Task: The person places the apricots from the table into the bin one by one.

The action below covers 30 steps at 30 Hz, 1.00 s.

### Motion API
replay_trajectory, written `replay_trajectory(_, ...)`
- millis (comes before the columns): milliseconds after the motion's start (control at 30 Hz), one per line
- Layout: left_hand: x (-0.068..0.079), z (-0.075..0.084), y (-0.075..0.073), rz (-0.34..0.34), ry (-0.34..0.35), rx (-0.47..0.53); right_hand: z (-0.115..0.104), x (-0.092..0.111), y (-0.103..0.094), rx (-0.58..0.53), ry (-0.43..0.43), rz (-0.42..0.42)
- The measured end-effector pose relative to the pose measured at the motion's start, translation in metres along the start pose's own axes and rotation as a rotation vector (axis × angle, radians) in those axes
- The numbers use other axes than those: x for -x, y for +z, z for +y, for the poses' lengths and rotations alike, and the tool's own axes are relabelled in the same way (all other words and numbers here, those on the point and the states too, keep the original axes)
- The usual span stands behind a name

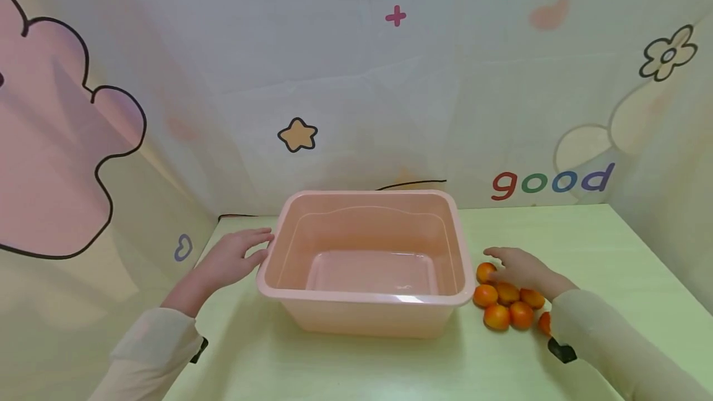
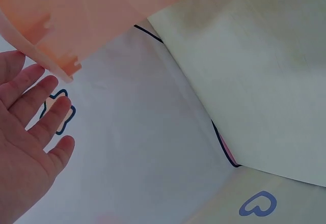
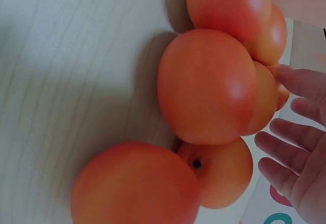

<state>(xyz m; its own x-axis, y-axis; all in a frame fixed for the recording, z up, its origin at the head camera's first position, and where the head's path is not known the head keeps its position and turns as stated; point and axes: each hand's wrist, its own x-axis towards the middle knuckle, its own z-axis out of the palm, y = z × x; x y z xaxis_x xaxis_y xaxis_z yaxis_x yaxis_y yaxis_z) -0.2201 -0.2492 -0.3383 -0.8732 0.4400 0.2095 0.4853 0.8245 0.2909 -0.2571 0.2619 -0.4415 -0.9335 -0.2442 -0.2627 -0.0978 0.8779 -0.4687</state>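
A deep pink plastic basin (image 1: 364, 311) stands upright on the table, its inside bare. My left hand (image 1: 234, 257) is at its left rim, fingertips right beside the edge and fingers extended. In the left wrist view those fingers (image 2: 38, 99) reach toward the basin's rim (image 2: 38, 56), spread apart. On the other side, my right hand (image 1: 520, 270) hovers over a cluster of round orange-red fruits (image 1: 497, 317), with nothing in its grasp. The right wrist view shows the smooth fruits (image 3: 206, 86) close up, the thumb near the farther ones and the other fingers loosely spread.
The pale green table (image 1: 334, 367) carries the basin and the fruits. Behind it hangs a printed cloth backdrop (image 1: 356, 91), which also runs along both sides. One more fruit (image 1: 544, 323) lies partly hidden by my right sleeve (image 1: 590, 320).
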Motion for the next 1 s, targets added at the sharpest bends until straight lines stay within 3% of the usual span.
replay_trajectory(433,-0.003,0.002,0.002,-0.017,-0.017,0.039,-0.005,-0.005,0.008,-0.031,0.02,-0.023)
replay_trajectory(633,-0.003,0.003,0.005,-0.022,-0.065,0.063,-0.008,-0.007,0.008,0.006,-0.021,0.008)
replay_trajectory(767,-0.004,0.003,0.007,-0.001,-0.041,0.045,-0.009,-0.008,0.006,0.019,-0.025,0.028)
replay_trajectory(900,-0.002,0.002,0.008,0.019,-0.021,0.039,-0.014,-0.01,-0.007,0.033,-0.075,0.095)
replay_trajectory(1000,-0.001,0.001,0.008,0.027,-0.02,0.042,-0.02,-0.009,-0.023,0.077,-0.17,0.178)
